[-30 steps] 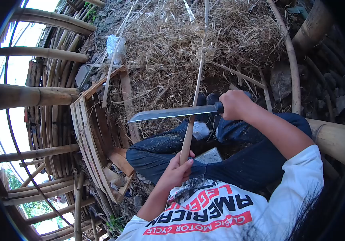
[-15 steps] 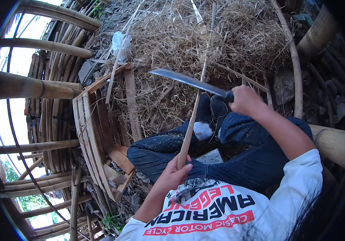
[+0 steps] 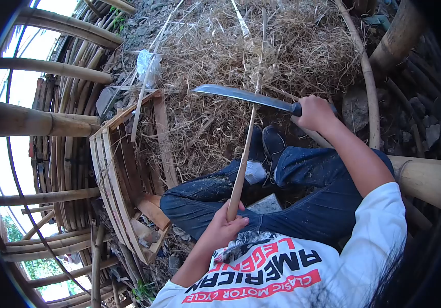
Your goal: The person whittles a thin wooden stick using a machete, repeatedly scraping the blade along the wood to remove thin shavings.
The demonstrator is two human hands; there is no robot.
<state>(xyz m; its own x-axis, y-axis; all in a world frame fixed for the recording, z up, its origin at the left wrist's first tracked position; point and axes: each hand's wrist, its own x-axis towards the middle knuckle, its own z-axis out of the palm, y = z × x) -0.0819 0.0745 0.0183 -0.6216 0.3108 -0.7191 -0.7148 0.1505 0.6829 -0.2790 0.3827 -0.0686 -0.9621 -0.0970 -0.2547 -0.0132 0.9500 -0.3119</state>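
My left hand is closed round the near end of a long, thin bamboo strip, close to my shirt. The strip runs away from me between my legs toward the pile of shavings. In my right hand is the dark handle of a long knife. Its blade points left and lies across the far part of the strip; whether it touches the strip I cannot tell.
Pale shavings cover the ground ahead. A wooden crate stands left, near a clear plastic bag. Bamboo poles line the left side. A thick bamboo pole lies right, with stones beyond it.
The knife has moved slightly relative to the strip, its blade now lying flatter across the view. My right hand is a little higher beside my knee. My left hand still grips the strip.
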